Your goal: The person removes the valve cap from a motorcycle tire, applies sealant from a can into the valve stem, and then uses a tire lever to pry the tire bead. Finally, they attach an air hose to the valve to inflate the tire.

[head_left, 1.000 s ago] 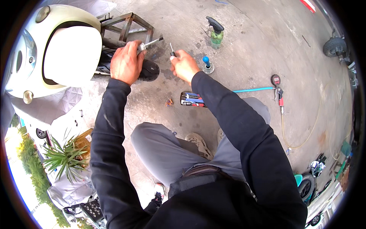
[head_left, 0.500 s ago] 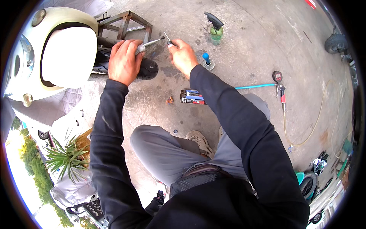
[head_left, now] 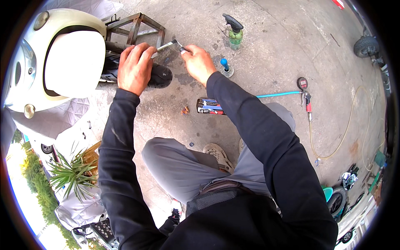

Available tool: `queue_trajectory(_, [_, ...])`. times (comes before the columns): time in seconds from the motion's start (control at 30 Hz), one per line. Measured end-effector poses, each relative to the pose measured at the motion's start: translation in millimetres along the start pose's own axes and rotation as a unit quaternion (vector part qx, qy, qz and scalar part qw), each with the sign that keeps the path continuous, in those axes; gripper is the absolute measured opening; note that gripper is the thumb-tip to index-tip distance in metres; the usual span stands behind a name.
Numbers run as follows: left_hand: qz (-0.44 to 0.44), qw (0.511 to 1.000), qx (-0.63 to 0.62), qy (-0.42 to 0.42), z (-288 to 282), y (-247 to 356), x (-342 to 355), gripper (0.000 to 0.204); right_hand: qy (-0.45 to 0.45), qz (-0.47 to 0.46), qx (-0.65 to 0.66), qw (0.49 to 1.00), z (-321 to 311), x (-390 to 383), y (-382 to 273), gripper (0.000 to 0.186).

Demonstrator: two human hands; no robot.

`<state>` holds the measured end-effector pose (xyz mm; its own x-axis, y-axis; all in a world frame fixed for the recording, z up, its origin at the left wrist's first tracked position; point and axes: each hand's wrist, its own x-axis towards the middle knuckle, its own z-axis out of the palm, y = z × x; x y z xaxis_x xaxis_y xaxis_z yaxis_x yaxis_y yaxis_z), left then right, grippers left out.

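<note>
My left hand [head_left: 134, 66] grips the shaft of a metal tool [head_left: 166, 46] over the small black front wheel [head_left: 156, 76] of a cream scooter [head_left: 50, 58]. My right hand [head_left: 198, 62] pinches the tool's tip, where a thin dark piece [head_left: 180, 45] sticks out. Both hands meet in front of a rusty metal stand [head_left: 139, 28]. Both sleeves are black. My grey trouser knee [head_left: 175, 162] and a beige shoe [head_left: 217, 154] show below as I crouch.
On the concrete lie an open tool case [head_left: 210, 106], a small orange-brown bit [head_left: 185, 110], a blue-topped tool [head_left: 225, 66] and a green spray bottle [head_left: 235, 34]. A tyre gauge [head_left: 304, 89] joins blue and yellow hoses. A potted spiky plant [head_left: 73, 173] stands left.
Both hands have stayed together at the wheel. My right hand has moved up from beside the tool to pinch its tip, and the left has kept its grip.
</note>
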<state>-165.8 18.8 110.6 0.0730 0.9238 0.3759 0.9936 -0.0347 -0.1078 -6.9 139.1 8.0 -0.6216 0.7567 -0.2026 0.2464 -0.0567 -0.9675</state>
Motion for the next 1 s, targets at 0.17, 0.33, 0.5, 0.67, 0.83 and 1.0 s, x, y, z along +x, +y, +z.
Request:
queue_trajectory(0.17, [-0.032,0.999,0.002,0.026,1,-1,-4,0.04,-0.025,-0.017,-0.046,0.998,-4,-6,2,0.031])
queue_trajectory(0.33, [-0.097,0.992,-0.012,0.085,10,1,-5,0.042,-0.238,0.166,0.053,0.955,-2,-20,11,0.031])
queue_trajectory(0.5, [-0.108,0.992,0.014,0.059,7,3,-4,0.041,-0.242,0.078,-0.024,0.967,14,-33,27,0.035])
queue_trajectory(0.67, [-0.111,0.991,0.02,0.065,6,-2,-5,0.043,-0.242,0.044,-0.057,0.968,17,-34,22,0.037])
queue_trajectory(0.83, [-0.13,0.99,0.013,0.061,7,-4,-6,0.043,-0.225,0.021,-0.054,0.973,17,-32,22,0.036])
queue_trajectory(1.0, [-0.125,0.99,0.017,0.059,8,-5,-6,0.043,-0.218,0.02,-0.037,0.975,18,-34,21,0.037])
